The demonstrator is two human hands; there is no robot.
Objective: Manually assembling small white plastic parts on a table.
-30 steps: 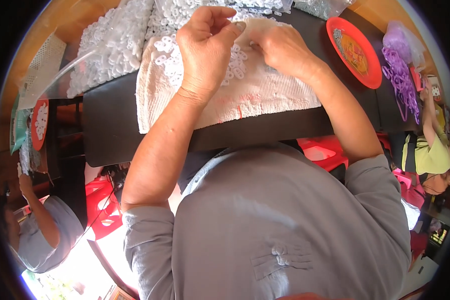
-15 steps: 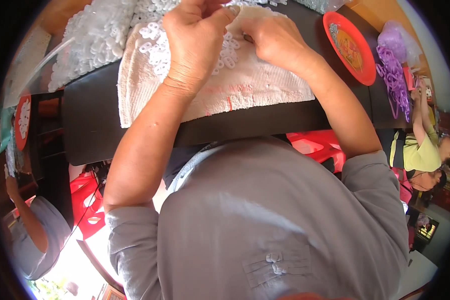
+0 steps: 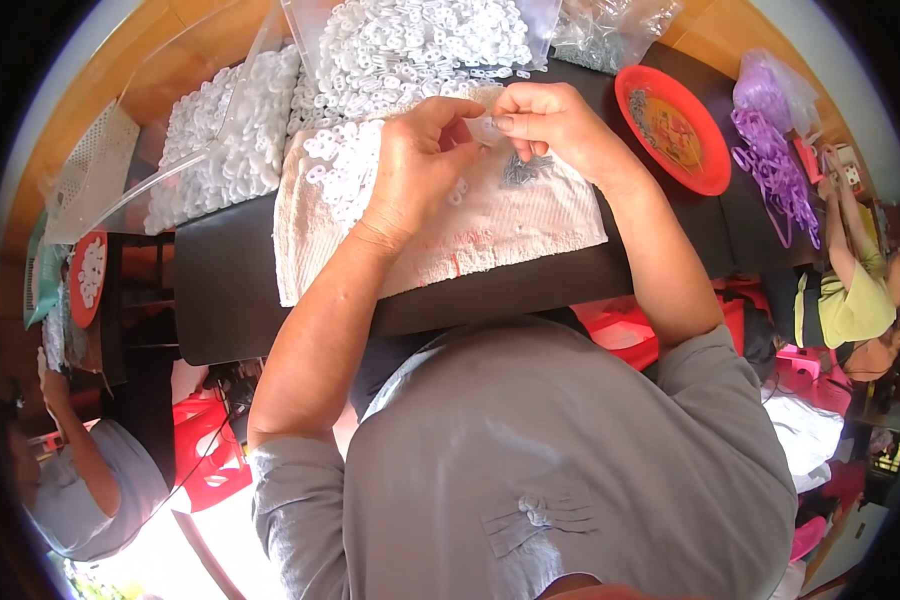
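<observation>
Over the far part of a cream towel (image 3: 440, 265), my two hands are close together. My left hand (image 3: 425, 165) is curled, thumb and forefinger bent toward the right hand; whatever it holds is hidden. My right hand (image 3: 555, 125) pinches a small whitish piece (image 3: 490, 124), too small to make out fully. Beside and partly behind the left hand lies a spread of small white oval plastic links (image 3: 345, 165). A little heap of thin grey metal pieces (image 3: 522, 170) rests on the towel just below the right hand.
A clear bin (image 3: 545, 35) of white links stands at the far side, with a bag of links (image 3: 220, 135) left of it. On the right are a red plate (image 3: 715, 175) with grey pieces and purple straps (image 3: 770, 175). Other people sit at both sides.
The view has shifted, bringing more of the far bin into sight. My right hand has lifted off the towel, uncovering the grey heap, and its fingertips now pinch near my left hand.
</observation>
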